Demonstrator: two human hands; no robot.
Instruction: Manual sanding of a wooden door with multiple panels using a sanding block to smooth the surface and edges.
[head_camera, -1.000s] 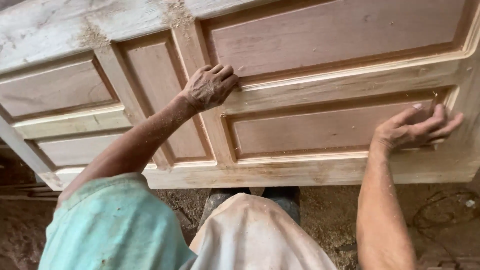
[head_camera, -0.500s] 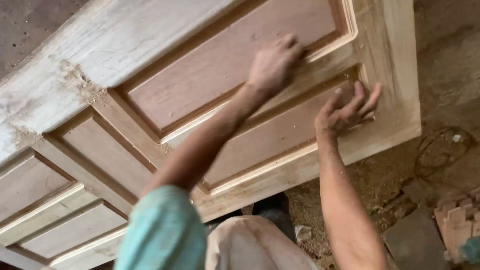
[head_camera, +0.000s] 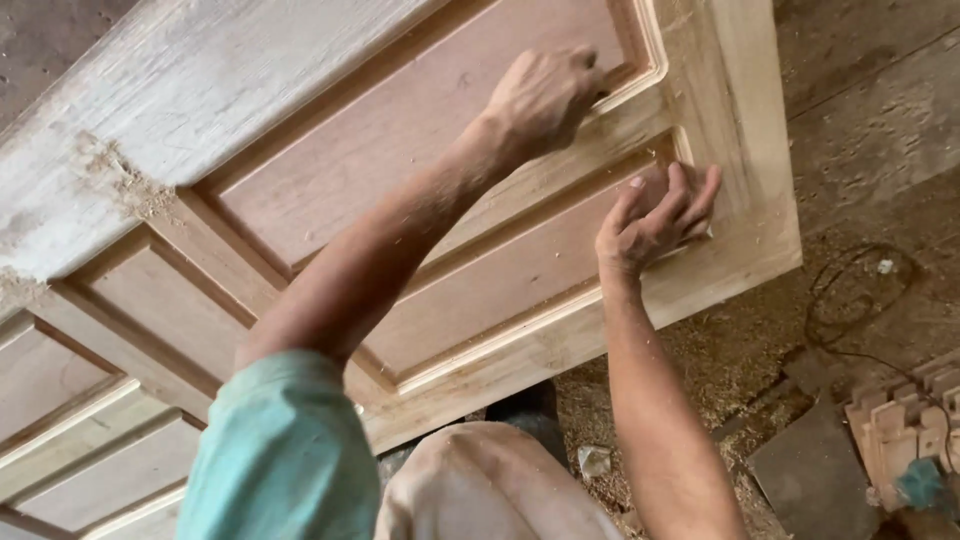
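Observation:
A large unfinished wooden panelled door (head_camera: 420, 130) fills the head view, with raised pale mouldings around reddish panels. My left hand (head_camera: 545, 98) reaches up with its fingers curled shut, knuckles against the moulding at the upper panel's right corner; I see nothing in it. My right hand (head_camera: 655, 215) is open, its fingertips pressing on the right corner of the lower panel (head_camera: 510, 270), next to the door's end stile (head_camera: 740, 150). My teal sleeve (head_camera: 285, 455) and pale trouser knee (head_camera: 480, 485) show at the bottom.
Sawdust lies in a patch on the door's pale rail (head_camera: 125, 180) and covers the floor (head_camera: 720, 350). A black cable (head_camera: 850, 300) loops on the ground at right. Carved wooden pieces (head_camera: 900, 430) and a dark flat slab (head_camera: 810, 460) lie at the lower right.
Both hands have slid right along the door to its end corner. My left hand went from flat and spread to curled shut; my right hand stays open on the lower panel.

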